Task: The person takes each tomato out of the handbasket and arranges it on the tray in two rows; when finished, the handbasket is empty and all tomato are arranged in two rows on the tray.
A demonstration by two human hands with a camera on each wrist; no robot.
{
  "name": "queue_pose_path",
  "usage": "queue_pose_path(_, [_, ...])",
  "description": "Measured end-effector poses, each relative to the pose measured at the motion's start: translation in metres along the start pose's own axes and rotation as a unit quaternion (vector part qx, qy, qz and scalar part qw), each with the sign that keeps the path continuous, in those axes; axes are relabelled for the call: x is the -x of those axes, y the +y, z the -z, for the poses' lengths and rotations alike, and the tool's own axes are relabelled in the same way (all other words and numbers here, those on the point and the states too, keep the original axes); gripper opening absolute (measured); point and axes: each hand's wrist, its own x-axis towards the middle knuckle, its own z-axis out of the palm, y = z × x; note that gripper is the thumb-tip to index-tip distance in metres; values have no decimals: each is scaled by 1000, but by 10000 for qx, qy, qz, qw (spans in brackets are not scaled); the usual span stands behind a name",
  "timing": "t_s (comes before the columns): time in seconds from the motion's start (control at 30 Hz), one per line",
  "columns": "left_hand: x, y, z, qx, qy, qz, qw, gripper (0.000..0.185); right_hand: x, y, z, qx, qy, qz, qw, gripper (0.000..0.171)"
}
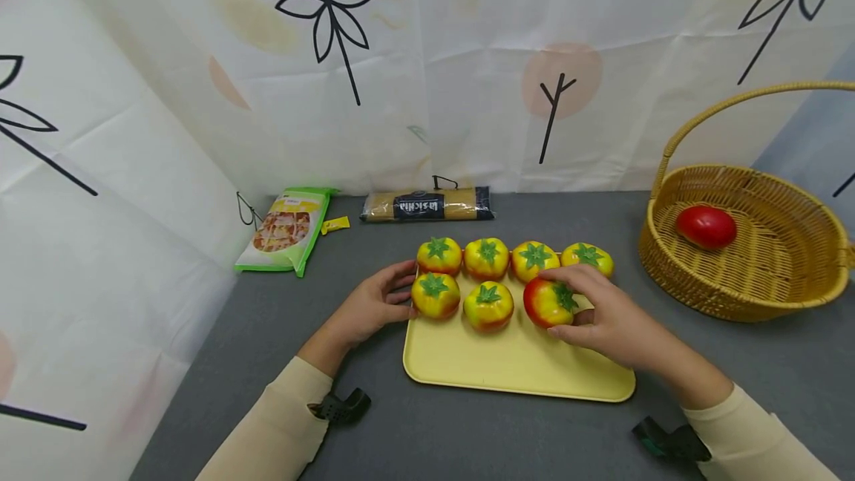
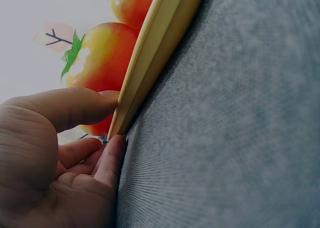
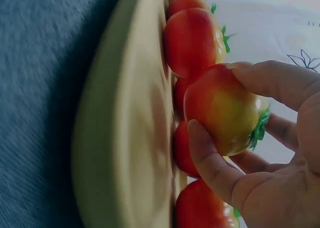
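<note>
In the head view my right hand (image 1: pixel 611 318) grips a red-and-yellow tomato (image 1: pixel 549 303) with a green leafy top, thumb on one side and fingers on the other. The right wrist view shows this tomato (image 3: pixel 222 111) tilted, its leaves turned toward the palm. Below it is the yellow tray (image 1: pixel 514 362), with several similar tomatoes (image 1: pixel 487 306) in two rows on its far part. At the tray's left edge, my left hand (image 1: pixel 374 299) pinches the rim, thumb on top; the left wrist view shows the thumb and fingers at the tray edge (image 2: pixel 145 58), beside a tomato (image 2: pixel 105 56).
A wicker basket (image 1: pixel 728 306) with a tall handle stands at the right, holding one red tomato (image 1: pixel 706 227). Along the back lie a green-and-white food bag (image 1: pixel 287 232), a small yellow packet (image 1: pixel 335 225) and a pack of pasta (image 1: pixel 427 205), before a patterned cloth backdrop (image 1: pixel 467 95).
</note>
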Motion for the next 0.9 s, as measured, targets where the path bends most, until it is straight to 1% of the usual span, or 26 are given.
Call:
queue_pose_path(0.13, [1,1,0,37,-30,-29,10000,90,-1,1,-5,143,-111,-158,9997,72])
queue_pose_path(0.4, [0,-2,1,39,-49,-16,10000,90,-2,-1,-14,435,53,-278,9987,70])
queue_pose_path(0.7, [-1,-2,0,100,-19,60,9999,90,-1,0,-20,728,307,-195,9967,70])
queue_pose_path(0.9, [-1,-2,1,89,-33,50,9999,90,-2,-1,-21,658,408,-124,9969,70])
